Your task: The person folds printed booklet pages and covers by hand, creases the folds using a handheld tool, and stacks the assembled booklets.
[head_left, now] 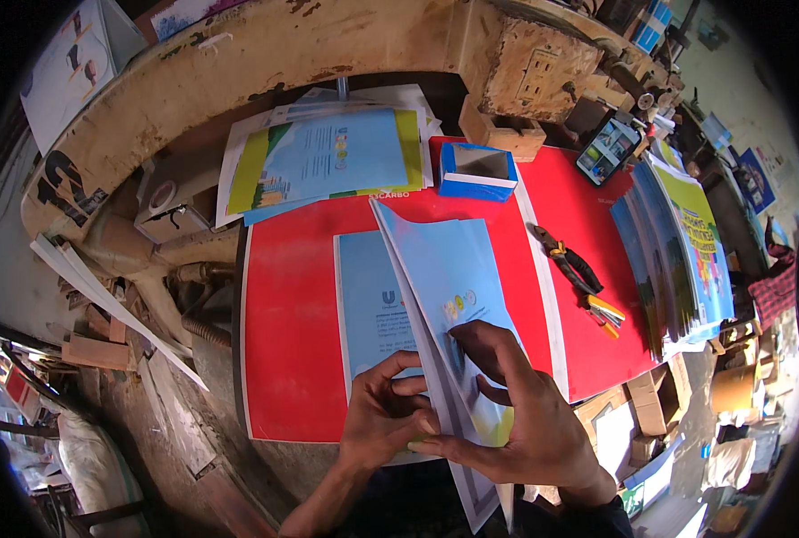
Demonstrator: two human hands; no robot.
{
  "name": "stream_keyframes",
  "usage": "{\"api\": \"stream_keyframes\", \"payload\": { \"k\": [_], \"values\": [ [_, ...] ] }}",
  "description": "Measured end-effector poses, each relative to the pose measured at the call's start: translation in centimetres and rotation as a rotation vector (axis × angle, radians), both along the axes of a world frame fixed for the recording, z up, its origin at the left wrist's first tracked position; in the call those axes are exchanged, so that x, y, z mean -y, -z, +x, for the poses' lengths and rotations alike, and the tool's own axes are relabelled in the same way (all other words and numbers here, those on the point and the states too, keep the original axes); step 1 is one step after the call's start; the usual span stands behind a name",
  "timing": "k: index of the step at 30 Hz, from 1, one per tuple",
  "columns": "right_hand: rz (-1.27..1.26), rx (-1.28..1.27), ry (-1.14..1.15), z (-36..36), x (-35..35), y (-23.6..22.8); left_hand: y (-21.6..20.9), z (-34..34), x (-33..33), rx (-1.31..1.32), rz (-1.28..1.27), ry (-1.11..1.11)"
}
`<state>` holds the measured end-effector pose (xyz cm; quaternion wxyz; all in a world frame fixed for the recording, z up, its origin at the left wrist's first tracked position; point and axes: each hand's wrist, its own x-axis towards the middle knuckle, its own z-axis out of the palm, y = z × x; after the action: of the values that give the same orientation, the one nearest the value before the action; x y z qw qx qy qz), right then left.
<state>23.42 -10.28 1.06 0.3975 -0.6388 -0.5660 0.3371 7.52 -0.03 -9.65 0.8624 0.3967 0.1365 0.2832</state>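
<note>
A light blue booklet [444, 269] stands tilted on edge between my hands, its white inner pages partly fanned toward the left. My right hand [529, 417] grips it from the right, fingers bent over the blue cover and thumb across the lower page edges. On the left side, my left hand [386, 417] has its fingers curled and its thumb pressed to the pages near the right thumb. Beneath lies another light blue printed sheet or booklet [363, 278], flat on the red board [292, 359] and partly covered by the held one.
Loose blue and green printed covers [328, 161] are piled at the back. Beside them sits an open blue box [477, 184]. Black-handled pliers [571, 264] and a small orange-and-white tool [604, 314] lie right. Farther right are a phone [608, 148] and a booklet stack [677, 251].
</note>
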Motion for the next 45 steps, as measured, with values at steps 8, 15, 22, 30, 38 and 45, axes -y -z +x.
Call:
{"api": "stream_keyframes", "payload": {
  "k": [8,15,22,30,38,45],
  "values": [
    [0.031,0.003,0.033,-0.2,-0.1,0.3,0.1,-0.2,0.0,0.014,-0.048,0.021],
    [-0.041,0.044,0.312,2.2,2.9,-3.8,-1.5,-2.4,-1.1,-0.169,0.062,-0.253],
    [-0.006,-0.13,0.619,9.6,6.3,-3.4,-3.7,-11.2,-8.4,-0.441,0.25,-0.724],
    [-0.132,0.47,0.599,9.1,3.9,8.9,-0.1,-15.6,-11.8,-0.646,0.203,-0.564],
    [0.25,0.086,-0.025,-2.7,-2.4,5.3,-4.4,-13.2,-10.5,-0.565,0.347,-0.609],
    [0.334,-0.111,0.061,-3.7,-4.6,1.8,-8.4,-5.6,-8.0,-0.445,0.422,-0.462]
  ]
}}
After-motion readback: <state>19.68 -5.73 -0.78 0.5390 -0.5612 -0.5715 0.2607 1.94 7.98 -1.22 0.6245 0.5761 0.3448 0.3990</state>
